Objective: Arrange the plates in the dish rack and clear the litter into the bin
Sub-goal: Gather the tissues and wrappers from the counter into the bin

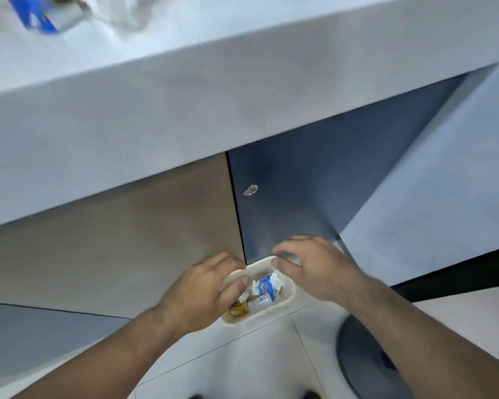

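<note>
While both hands reach down under the counter [127, 105], the head view shows one cream bin [288, 298] on the floor, pressed against the cupboard front. The bin is a long oval; its long way runs from about 8 o'clock up to 2 o'clock.

The left hand [202, 295] sits over the 8 o'clock end of the bin, fingers curled half closed. I cannot tell if it holds something or only touches the rim. The right hand [311, 266] sits over the 1 o'clock end, fingers bent down and a little apart, with nothing seen in it. Both hands are right by the bin, one at each end, so neither is much nearer.

Inside the bin lies one small bottle with a blue label [264, 292], some white crumpled paper bits [275, 279] and something yellow-brown [238, 308].

At 11 o'clock, well apart up on the counter, I count one blurry blue packet [32, 15] and one white crumpled lump [121, 10]. I think those go in next.

No plates or dish rack show.
</note>
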The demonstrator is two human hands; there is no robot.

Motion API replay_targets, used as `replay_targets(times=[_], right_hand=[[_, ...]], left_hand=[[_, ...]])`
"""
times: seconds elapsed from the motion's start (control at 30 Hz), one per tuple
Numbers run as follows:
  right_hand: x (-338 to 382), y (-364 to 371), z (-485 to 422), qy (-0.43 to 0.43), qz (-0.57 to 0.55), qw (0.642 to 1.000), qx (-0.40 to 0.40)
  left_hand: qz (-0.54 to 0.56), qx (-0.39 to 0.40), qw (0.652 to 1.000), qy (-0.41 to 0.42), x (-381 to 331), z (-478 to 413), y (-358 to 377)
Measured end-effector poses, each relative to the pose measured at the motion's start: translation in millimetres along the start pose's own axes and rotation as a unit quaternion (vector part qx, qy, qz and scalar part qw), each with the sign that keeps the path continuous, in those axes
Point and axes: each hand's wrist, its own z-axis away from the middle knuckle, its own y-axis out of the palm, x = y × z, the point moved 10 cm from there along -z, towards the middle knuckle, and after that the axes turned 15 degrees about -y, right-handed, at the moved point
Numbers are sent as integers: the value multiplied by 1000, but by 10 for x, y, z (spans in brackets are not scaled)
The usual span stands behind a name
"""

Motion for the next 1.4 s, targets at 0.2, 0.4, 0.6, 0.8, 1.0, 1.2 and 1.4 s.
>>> replay_targets(times=[0.2, 0.4, 0.6, 0.8, 1.0, 1.2, 1.4], right_hand=[[966, -1608, 321, -55, -3, 994, -96], [1570, -2713, 556, -94, 12, 985, -142], [1919, -3214, 487, -119, 52, 982, -139], [2108, -3420, 218, -115, 69, 983, -125], [2147, -3505, -238, -97, 98, 982, -133], [2171, -3509, -678, -80, 133, 980, -124], [2092, -3543, -1093, -79, 149, 981, -100]], left_hand=[[-11, -124, 989, 74, -1046, 416, -1487], [-10, -186, 976, 108, -1818, 611, -2470], [-54, -206, 975, 63, -1966, 540, -3034], [-85, -202, 975, 34, -1923, 374, -3377], [-121, -195, 972, 49, -1733, 15, -3647], [-133, -223, 964, 53, -1554, -301, -3876], [-157, -237, 958, 35, -1465, -549, -3999]])
